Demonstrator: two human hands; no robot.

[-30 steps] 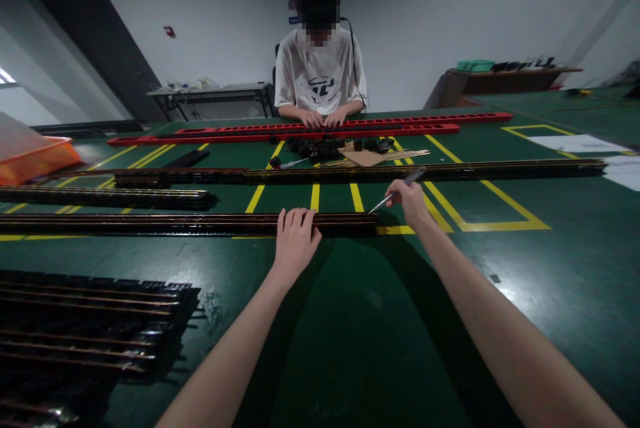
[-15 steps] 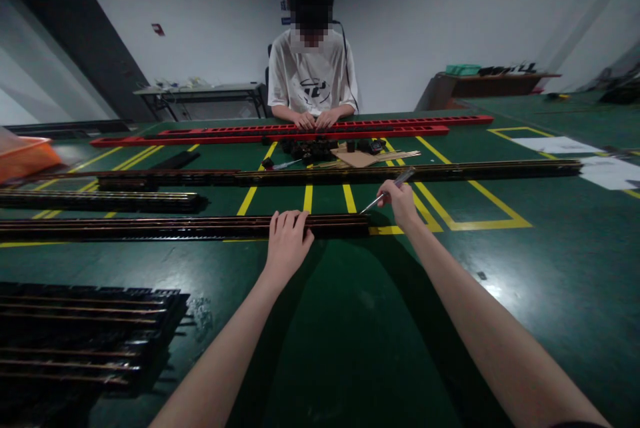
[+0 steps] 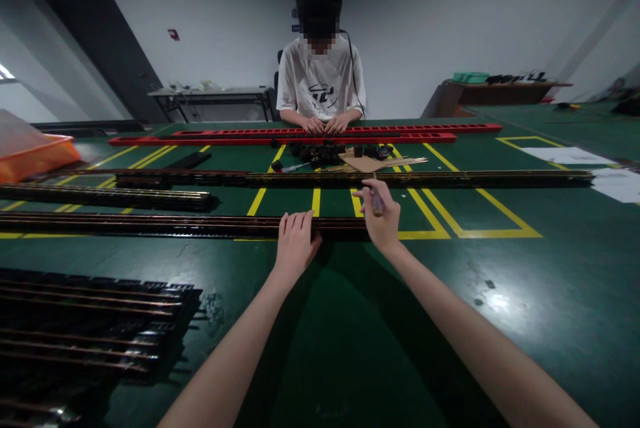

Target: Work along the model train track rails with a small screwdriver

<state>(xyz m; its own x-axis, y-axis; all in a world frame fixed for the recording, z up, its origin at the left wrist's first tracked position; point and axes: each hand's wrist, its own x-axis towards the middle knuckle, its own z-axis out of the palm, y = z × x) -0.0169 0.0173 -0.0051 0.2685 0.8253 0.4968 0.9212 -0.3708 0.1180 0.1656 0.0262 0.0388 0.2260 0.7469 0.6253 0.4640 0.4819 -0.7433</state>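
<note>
A long black rail (image 3: 200, 225) with thin copper-coloured strips along it lies across the table in front of me. My left hand (image 3: 296, 241) grips it near its right end, fingers over the top and thumb at the near side. Just beyond, at the rail's right end, my right hand (image 3: 384, 218) is closed around a screwdriver (image 3: 377, 205) with a clear handle. The handle points back towards me, and my hand hides the tip. Whether the tip touches the rail I cannot tell.
Similar black rails (image 3: 525, 179) lie behind, with a stack (image 3: 90, 328) at the front left. Farther back are a cardboard piece (image 3: 361, 163), dark small parts (image 3: 315, 153) and red frames (image 3: 165, 141). A person (image 3: 320, 85) sits opposite, hands at the frames. An orange bin (image 3: 37, 158) stands left.
My right hand has moved left and turned, so the screwdriver's handle now points towards me instead of up to the right. My left hand keeps its hold on the rail. The view has shifted slightly.
</note>
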